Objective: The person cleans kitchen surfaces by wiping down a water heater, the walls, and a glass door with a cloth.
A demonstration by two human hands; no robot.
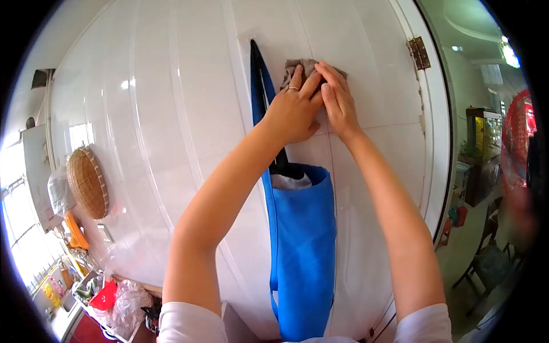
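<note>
A bunched grey-brown cloth (306,64) is held against the white tiled wall (211,97). My left hand (294,111), with a ring on one finger, presses the cloth from the left, its fingers bent over it. From the right, my right hand (340,108) holds the cloth too, fingers straight and close together. The two hands touch or overlap at the fingers. A blue fabric bag (306,246) hangs just below them by a dark strap (257,74) from a point high on the wall. Something whitish shows in its open top.
A door frame (437,137) with a rusty hinge (418,53) edges the wall on the right; a room with chairs lies beyond. On the left hangs a wicker basket (87,183). Plastic bags (131,306) and a red item (104,296) are piled at lower left, near a sink.
</note>
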